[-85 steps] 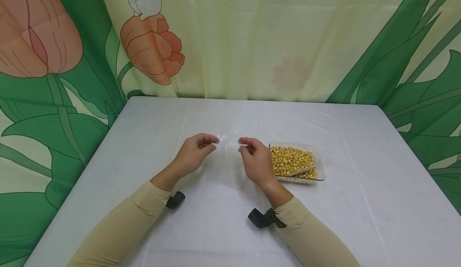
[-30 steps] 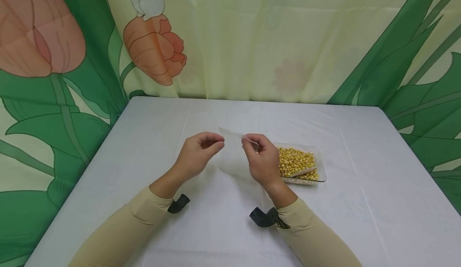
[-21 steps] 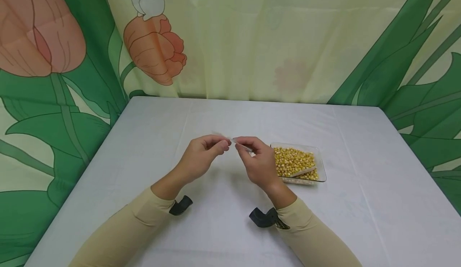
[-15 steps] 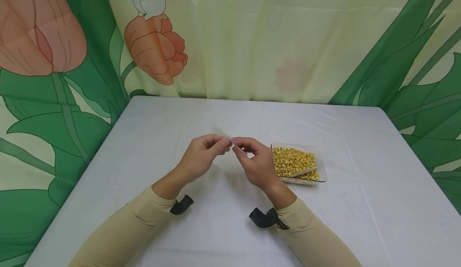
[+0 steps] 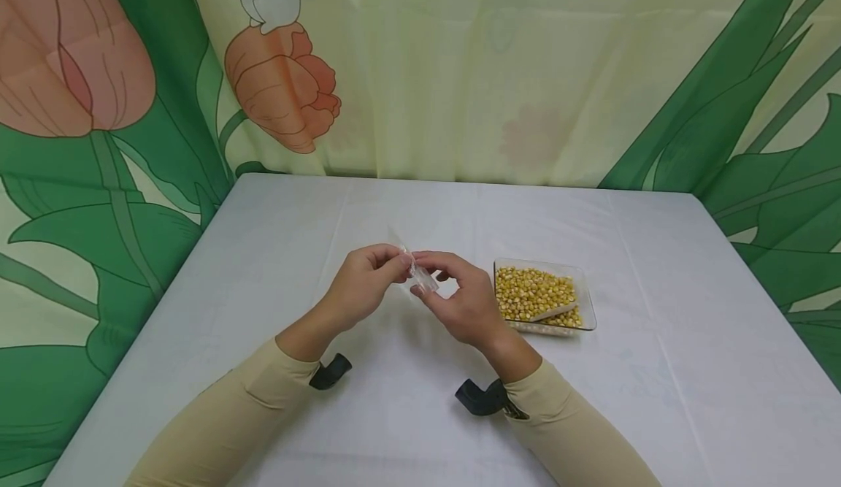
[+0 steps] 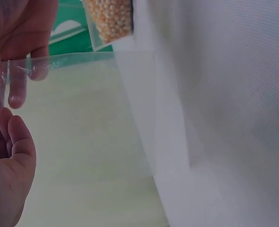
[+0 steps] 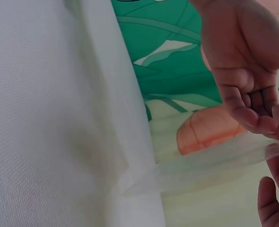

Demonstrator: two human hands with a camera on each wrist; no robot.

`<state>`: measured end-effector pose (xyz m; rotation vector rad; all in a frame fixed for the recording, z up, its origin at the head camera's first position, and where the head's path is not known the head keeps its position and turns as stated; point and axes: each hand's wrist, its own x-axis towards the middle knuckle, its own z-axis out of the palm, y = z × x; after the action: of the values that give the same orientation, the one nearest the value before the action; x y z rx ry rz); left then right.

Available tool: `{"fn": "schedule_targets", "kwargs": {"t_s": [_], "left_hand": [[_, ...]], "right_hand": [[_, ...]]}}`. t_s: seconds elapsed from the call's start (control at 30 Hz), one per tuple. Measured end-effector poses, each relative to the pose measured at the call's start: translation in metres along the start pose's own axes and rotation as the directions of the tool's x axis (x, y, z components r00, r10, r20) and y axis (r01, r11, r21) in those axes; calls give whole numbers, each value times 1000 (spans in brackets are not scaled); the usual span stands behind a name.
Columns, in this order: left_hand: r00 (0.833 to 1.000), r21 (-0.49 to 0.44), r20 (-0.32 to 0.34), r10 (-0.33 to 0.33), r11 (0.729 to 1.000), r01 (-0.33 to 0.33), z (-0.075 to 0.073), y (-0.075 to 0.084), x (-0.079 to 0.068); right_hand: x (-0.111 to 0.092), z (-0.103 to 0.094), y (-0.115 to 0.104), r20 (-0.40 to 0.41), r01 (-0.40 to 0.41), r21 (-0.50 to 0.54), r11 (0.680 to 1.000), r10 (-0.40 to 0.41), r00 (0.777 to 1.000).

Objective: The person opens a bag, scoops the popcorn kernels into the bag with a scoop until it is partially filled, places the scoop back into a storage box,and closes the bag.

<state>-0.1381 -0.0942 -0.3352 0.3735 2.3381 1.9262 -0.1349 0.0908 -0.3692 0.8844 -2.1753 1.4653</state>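
Note:
A thin clear plastic bag is held up over the table between both hands. My left hand pinches its upper edge between thumb and fingertips; in the left wrist view the other fingers of that hand curl inward. My right hand has the bag's top edge between its index fingertip and its thumb, which stand apart. Below the hands hangs the rest of the bag, a flat see-through sheet. Seen from the right wrist, the bag appears nearly edge-on.
Right of the right hand stands a glass dish of yellow corn kernels, with a pale flat-handled utensil lying on them. A white cloth covers the table. A printed curtain hangs behind it.
The right hand has come left to meet the left hand, which also shifted slightly right. The bag's top edge, earlier stretched between them, is now bunched and turned, with its right end lower.

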Motion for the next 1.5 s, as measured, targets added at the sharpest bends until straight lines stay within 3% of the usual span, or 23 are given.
{"fn": "schedule_targets", "kwargs": {"t_s": [0.3, 0.5, 0.8, 1.03, 1.2, 1.33, 1.5], "left_hand": [[1000, 28, 20, -7, 1000, 7, -1, -1, -1], [998, 140, 66, -10, 990, 0, -1, 0, -3], [990, 244, 138, 8, 969, -42, 1, 1, -4], [985, 245, 175, 2, 968, -45, 2, 2, -4], [978, 247, 211, -5, 968, -48, 1, 0, -4], [976, 261, 219, -9, 964, -50, 0, -1, -4], [978, 294, 209, -11, 954, -52, 2, 0, -5]], "right_hand": [[-2, -4, -2, 59, -57, 40, 998, 55, 997], [-1, -4, -2, 40, -102, 97, 990, 99, 994], [1, -9, -5, 93, -257, 223, 940, 242, 966], [3, -11, -9, 106, -326, 139, 935, 313, 944], [2, -11, -10, 124, -372, 142, 917, 357, 926], [2, -11, -10, 124, -364, 152, 919, 347, 930], [3, -10, -11, 106, -338, 95, 936, 328, 939]]}}
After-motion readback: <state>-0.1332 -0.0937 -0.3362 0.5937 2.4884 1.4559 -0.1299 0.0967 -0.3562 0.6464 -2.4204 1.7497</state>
